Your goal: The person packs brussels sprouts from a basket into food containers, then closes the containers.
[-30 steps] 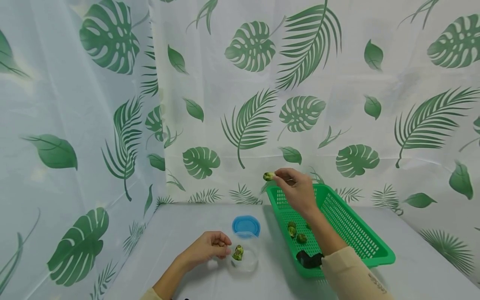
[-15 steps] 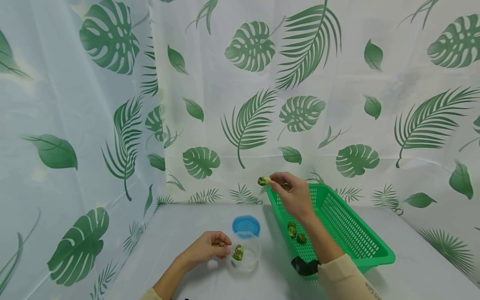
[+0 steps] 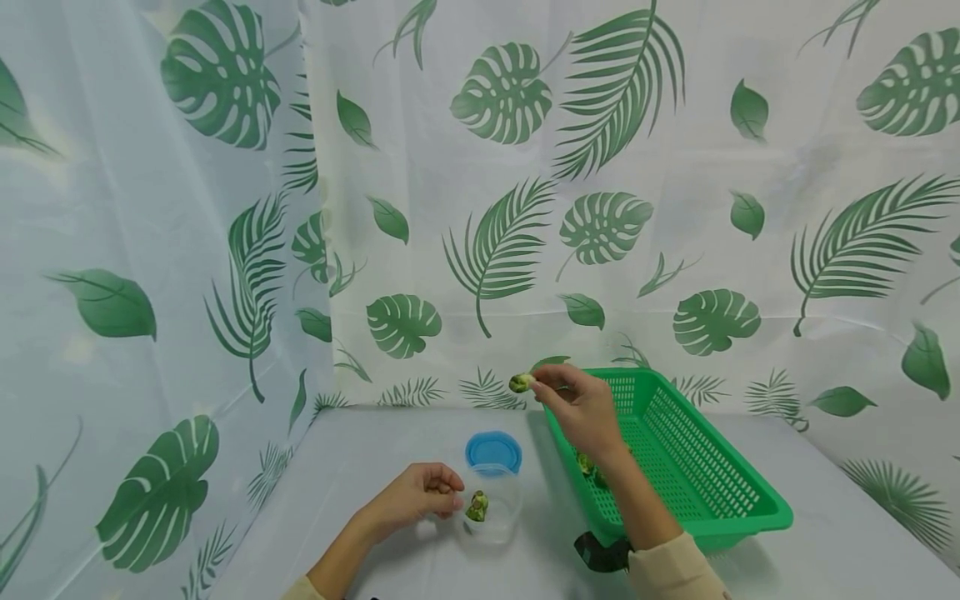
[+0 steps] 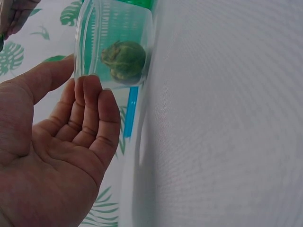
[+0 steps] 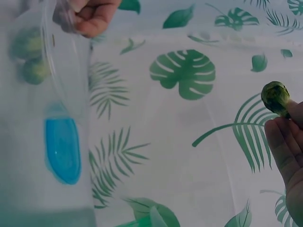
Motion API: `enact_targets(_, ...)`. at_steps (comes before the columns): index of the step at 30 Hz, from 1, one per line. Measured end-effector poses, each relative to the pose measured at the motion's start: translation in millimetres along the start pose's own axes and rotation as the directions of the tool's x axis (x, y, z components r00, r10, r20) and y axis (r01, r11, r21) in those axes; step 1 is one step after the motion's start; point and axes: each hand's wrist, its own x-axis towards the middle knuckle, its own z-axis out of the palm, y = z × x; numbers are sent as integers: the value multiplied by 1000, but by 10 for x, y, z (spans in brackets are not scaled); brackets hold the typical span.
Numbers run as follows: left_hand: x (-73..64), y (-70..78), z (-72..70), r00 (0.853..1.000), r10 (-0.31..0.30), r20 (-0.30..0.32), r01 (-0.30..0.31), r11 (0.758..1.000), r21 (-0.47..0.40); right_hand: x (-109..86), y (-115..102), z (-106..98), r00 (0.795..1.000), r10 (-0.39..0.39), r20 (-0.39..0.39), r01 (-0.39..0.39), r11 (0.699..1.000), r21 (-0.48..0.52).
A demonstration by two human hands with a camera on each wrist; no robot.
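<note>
A small Brussels sprout (image 3: 520,382) is pinched between the thumb and fingers of my right hand (image 3: 581,412), raised near the basket's left rim. In the right wrist view the held sprout (image 5: 275,96) shows at the right edge. My left hand (image 3: 412,502) holds the rim of a clear plastic container (image 3: 508,510) standing on the table, with thumb and fingertips at its edge. Inside the container lie Brussels sprouts (image 3: 476,506), against the left side in the head view. The left wrist view shows one sprout (image 4: 125,60) through the container wall.
A green perforated basket (image 3: 738,487) stands right of the container, with more sprouts (image 3: 584,463) partly hidden by my right arm. Behind the container lies a blue lid (image 3: 493,451). Leaf-patterned curtains (image 3: 420,267) hang behind and at the left of the white table (image 3: 375,442).
My right hand has moved left and down with the Brussels sprout, from over the basket towards the container. The left hand has stayed in place at the container.
</note>
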Motion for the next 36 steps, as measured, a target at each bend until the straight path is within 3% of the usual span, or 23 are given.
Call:
enact_targets(9,-2,1,-4,1000,-5,2,5,1000,-6,-103,101,24,999,6,36,-9,998,69)
enact_targets(20,0,8,-7,1000,-1,9,1,1000,-6,-172,131,72,997,-37,63,33,997,76)
enact_targets(36,-5,25,5,1000,-3,4,3,1000,8,-247,115,126,982,35,184,-33,999,-11)
